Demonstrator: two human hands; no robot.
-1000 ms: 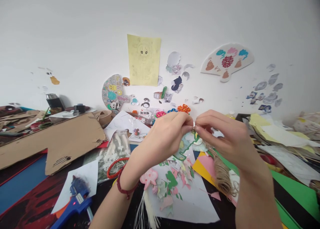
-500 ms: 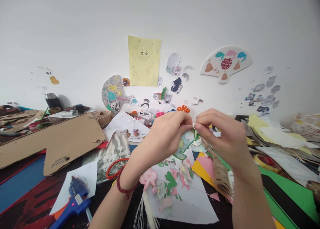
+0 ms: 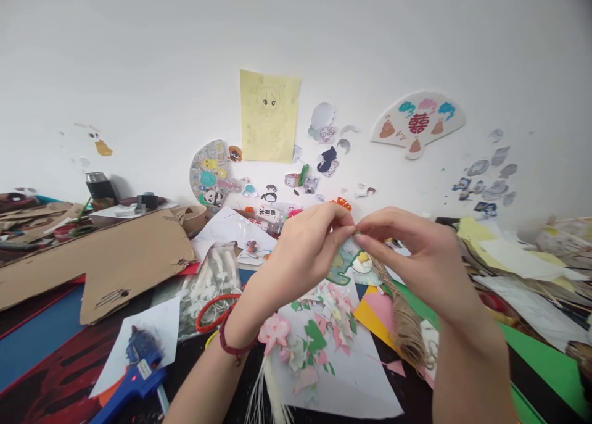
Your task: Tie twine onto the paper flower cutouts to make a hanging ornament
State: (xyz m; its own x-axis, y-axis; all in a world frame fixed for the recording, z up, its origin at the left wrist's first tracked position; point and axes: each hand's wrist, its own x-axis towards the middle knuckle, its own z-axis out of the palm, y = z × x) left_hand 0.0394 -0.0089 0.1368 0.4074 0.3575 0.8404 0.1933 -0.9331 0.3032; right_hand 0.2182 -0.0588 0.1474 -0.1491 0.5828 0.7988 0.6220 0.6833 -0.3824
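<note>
My left hand [image 3: 308,248] and my right hand [image 3: 409,242] meet fingertip to fingertip above the desk, both pinching the top of a green-edged, pale green cutout [image 3: 341,266]. The cutout hangs below the fingers, and the pinched spot itself is mostly hidden. Beneath them lies a white sheet [image 3: 356,374] scattered with pink and green paper scraps [image 3: 316,336]. Near my left wrist is a pink flower shape [image 3: 274,331] with a cream tassel [image 3: 269,390] below it.
At the lower left a blue glue gun [image 3: 139,381] rests by white paper. Brown cardboard [image 3: 134,257] spans the left side. A twine roll [image 3: 409,334] and green sheets [image 3: 546,362] lie to the right. A plastic bag [image 3: 213,282] sits left of my left forearm.
My right hand has tilted and its wrist has shifted right. The fingertips of both hands are closer together, and the cutout has turned slightly. The view has shifted a little.
</note>
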